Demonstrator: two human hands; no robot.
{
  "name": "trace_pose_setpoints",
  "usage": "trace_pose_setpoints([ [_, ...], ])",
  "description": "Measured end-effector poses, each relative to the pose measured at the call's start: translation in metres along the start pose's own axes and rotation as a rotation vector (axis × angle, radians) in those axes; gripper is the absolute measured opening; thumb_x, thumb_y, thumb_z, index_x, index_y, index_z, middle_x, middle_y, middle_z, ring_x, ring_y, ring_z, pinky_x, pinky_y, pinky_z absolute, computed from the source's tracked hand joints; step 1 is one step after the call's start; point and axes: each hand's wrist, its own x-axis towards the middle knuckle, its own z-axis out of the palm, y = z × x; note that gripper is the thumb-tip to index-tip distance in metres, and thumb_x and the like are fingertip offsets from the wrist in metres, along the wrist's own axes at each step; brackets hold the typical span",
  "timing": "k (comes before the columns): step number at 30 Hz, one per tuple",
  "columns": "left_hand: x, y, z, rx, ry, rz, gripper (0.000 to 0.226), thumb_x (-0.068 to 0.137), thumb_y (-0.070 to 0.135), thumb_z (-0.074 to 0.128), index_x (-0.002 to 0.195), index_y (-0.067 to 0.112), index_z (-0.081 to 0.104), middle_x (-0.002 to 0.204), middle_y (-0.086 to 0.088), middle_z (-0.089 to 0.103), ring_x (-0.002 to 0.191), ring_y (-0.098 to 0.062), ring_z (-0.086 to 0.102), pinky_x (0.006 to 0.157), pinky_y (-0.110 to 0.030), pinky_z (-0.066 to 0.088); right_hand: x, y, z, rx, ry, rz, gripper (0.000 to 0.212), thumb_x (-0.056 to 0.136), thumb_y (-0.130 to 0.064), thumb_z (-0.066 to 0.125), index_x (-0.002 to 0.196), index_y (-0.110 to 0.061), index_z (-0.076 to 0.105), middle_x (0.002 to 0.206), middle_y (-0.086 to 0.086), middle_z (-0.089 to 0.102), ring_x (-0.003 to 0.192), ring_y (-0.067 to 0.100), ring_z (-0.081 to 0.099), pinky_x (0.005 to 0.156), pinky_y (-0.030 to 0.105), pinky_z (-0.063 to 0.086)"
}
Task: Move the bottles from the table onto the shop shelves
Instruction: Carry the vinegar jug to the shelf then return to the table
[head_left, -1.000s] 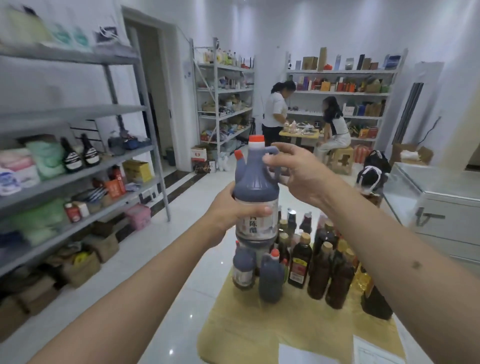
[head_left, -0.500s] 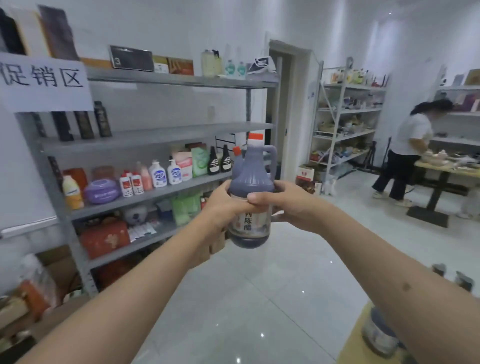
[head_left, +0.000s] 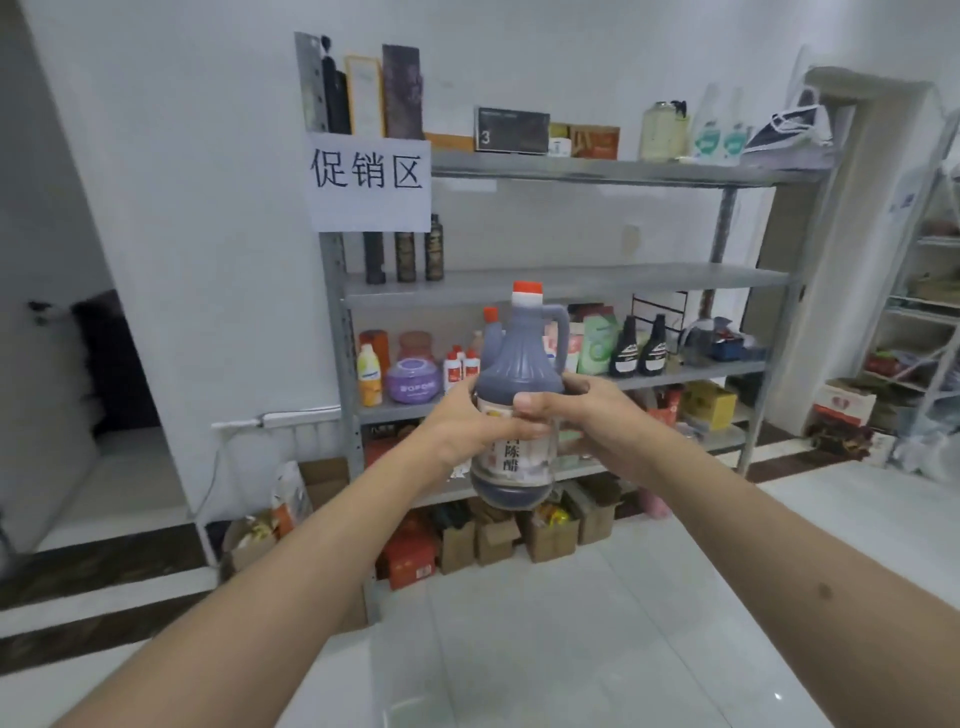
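I hold a large dark vinegar bottle (head_left: 519, 364) upright at chest height; it has a red cap, a side handle and a white label. My left hand (head_left: 462, 423) grips its body from the left. My right hand (head_left: 597, 415) grips it from the right, thumb across the front. A second, smaller dark bottle with an orange cap (head_left: 491, 325) shows just behind it, carried along; which hand holds it is hidden. The grey metal shop shelves (head_left: 597, 280) stand straight ahead against the wall. The table is out of view.
The second shelf board holds three tall dark bottles (head_left: 405, 254) at its left end. The board below carries cleaning bottles, a purple tub (head_left: 413, 382) and two black bottles (head_left: 639, 348). Cardboard boxes (head_left: 550, 535) crowd the floor under the shelves. White tiles lie between me and the rack.
The view has swung left from the table to face the shelves. My right hand left the bottle's handle and now wraps the body. The bottle came along, still upright.
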Motion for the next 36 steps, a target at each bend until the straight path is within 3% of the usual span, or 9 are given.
trace_pose_setpoints([
  [3,0.019,-0.018,-0.037,-0.042,0.087,-0.033,0.096,0.051,0.037,0.099,0.134,0.022,0.055,0.124,-0.002,0.071,0.114,-0.019,0.069,0.104,-0.046,0.052,0.05,0.005,0.011,0.015,-0.055,0.004,0.059,0.072,-0.033,0.086,0.124,-0.02,0.063,0.11,-0.001,0.077,0.104,0.02,0.073,0.1,0.051,0.054],
  [7,0.058,-0.034,-0.072,-0.032,0.2,-0.039,0.066,0.062,0.027,0.094,0.118,0.027,0.06,0.118,-0.001,0.071,0.109,-0.014,0.069,0.097,-0.035,0.056,0.119,0.015,0.014,0.019,-0.105,-0.009,0.077,0.064,-0.04,0.09,0.132,-0.02,0.06,0.114,-0.001,0.076,0.106,0.021,0.072,0.087,0.045,0.06],
  [13,0.14,-0.045,-0.098,-0.014,0.32,-0.049,0.062,0.064,0.025,0.094,0.12,0.023,0.067,0.11,0.002,0.076,0.105,-0.017,0.072,0.09,-0.036,0.058,0.215,0.017,-0.006,0.039,-0.129,-0.029,0.078,0.07,-0.041,0.089,0.135,-0.013,0.055,0.114,0.004,0.076,0.099,0.022,0.074,0.072,0.033,0.061],
  [16,0.183,-0.05,-0.108,-0.046,0.371,-0.038,0.066,0.06,0.03,0.094,0.119,0.023,0.066,0.111,0.001,0.075,0.105,-0.018,0.072,0.09,-0.039,0.058,0.26,0.016,-0.019,0.044,-0.188,-0.036,0.056,0.081,-0.036,0.081,0.127,-0.013,0.059,0.109,0.002,0.077,0.101,0.021,0.074,0.09,0.042,0.059],
  [19,0.217,-0.059,-0.121,-0.082,0.425,-0.057,0.058,0.064,0.031,0.092,0.116,0.025,0.065,0.113,-0.001,0.075,0.105,-0.02,0.072,0.088,-0.04,0.059,0.298,0.024,-0.027,0.047,-0.261,-0.026,0.059,0.079,-0.023,0.084,0.131,-0.013,0.056,0.116,0.0,0.075,0.106,0.018,0.072,0.094,0.04,0.057],
  [22,0.247,-0.068,-0.135,-0.089,0.448,-0.066,0.057,0.065,0.032,0.091,0.116,0.024,0.066,0.112,-0.002,0.075,0.103,-0.021,0.073,0.089,-0.041,0.059,0.339,0.035,-0.029,0.043,-0.257,-0.017,0.066,0.076,-0.008,0.086,0.134,-0.01,0.054,0.118,0.005,0.074,0.106,0.02,0.073,0.092,0.038,0.059],
  [25,0.277,-0.077,-0.152,-0.093,0.449,-0.051,0.059,0.066,0.03,0.091,0.119,0.019,0.067,0.113,-0.004,0.075,0.103,-0.022,0.073,0.086,-0.039,0.059,0.38,0.039,-0.028,0.042,-0.216,-0.035,0.066,0.075,-0.011,0.087,0.134,-0.01,0.056,0.114,0.004,0.075,0.103,0.021,0.074,0.097,0.044,0.057],
  [32,0.369,-0.09,-0.201,0.026,0.392,-0.047,0.059,0.066,0.048,0.09,0.117,0.024,0.072,0.107,0.002,0.078,0.103,-0.019,0.073,0.096,-0.045,0.057,0.48,0.048,-0.027,0.149,-0.154,-0.036,0.049,0.082,-0.005,0.08,0.127,-0.006,0.06,0.109,0.009,0.076,0.099,0.023,0.075,0.076,0.032,0.06],
  [36,0.43,-0.085,-0.225,0.032,0.368,-0.038,0.044,0.082,0.032,0.083,0.121,0.018,0.069,0.103,0.0,0.078,0.092,-0.015,0.076,0.079,-0.031,0.061,0.536,0.042,-0.031,0.251,-0.101,-0.023,0.034,0.086,-0.003,0.076,0.116,-0.008,0.06,0.101,0.009,0.078,0.093,0.026,0.076,0.071,0.032,0.061],
])
